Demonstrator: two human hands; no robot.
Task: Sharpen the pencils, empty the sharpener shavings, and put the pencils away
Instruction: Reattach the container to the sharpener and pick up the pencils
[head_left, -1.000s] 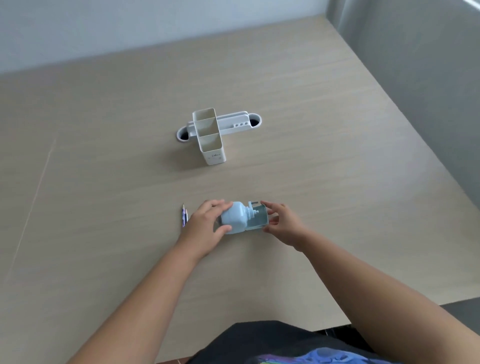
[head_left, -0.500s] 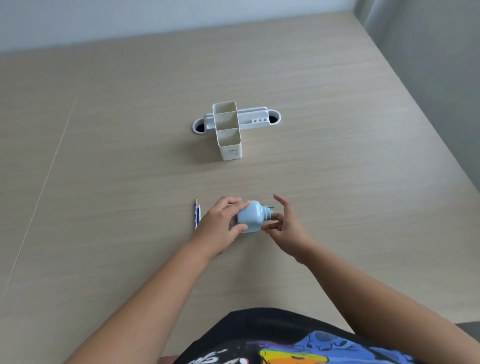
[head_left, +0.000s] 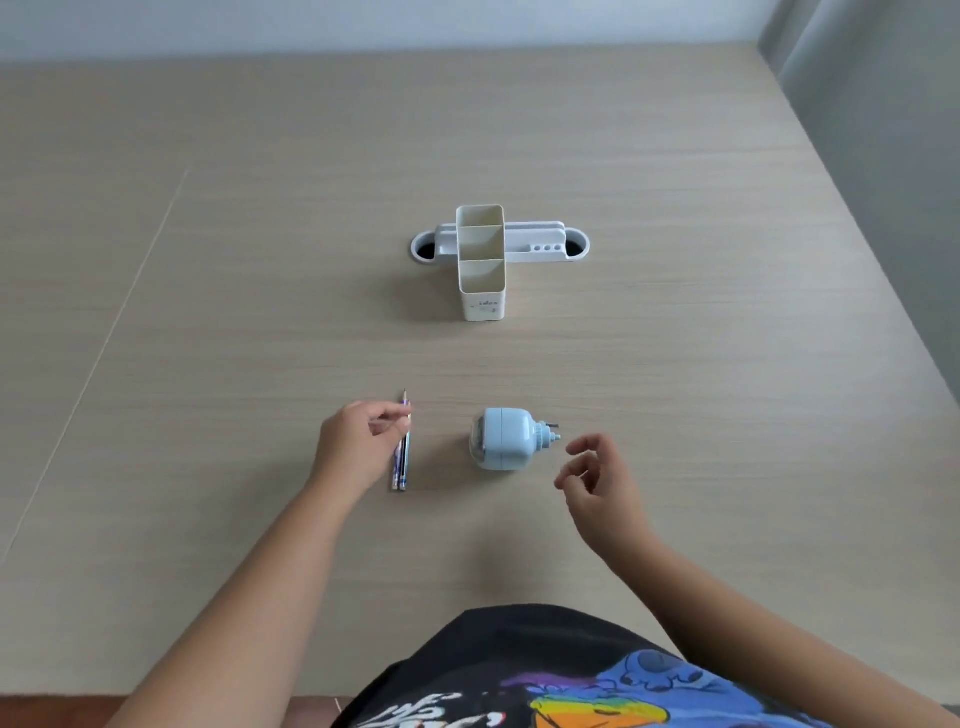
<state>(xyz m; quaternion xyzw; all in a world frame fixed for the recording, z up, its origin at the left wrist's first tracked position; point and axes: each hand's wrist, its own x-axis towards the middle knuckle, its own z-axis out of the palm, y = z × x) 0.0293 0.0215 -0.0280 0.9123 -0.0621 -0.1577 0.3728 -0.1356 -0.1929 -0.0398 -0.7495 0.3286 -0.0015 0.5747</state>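
Note:
A light blue crank pencil sharpener (head_left: 501, 439) lies on the wooden table, with neither hand touching it. To its left, two blue patterned pencils (head_left: 401, 460) rest side by side on the table, tips pointing away from me. My left hand (head_left: 358, 447) is at the pencils, thumb and forefinger pinched on them near the upper end. My right hand (head_left: 597, 480) hovers just right of the sharpener's crank end, fingers loosely curled and holding nothing.
A white desk organiser (head_left: 483, 260) with upright compartments and a low side tray stands further back at the centre of the table (head_left: 727, 364). The table's right edge runs beside a grey wall. My dark printed shirt fills the bottom of the view.
Both hands have let go of the sharpener. My left hand moved left onto the pencils, and my right hand drew back to the right.

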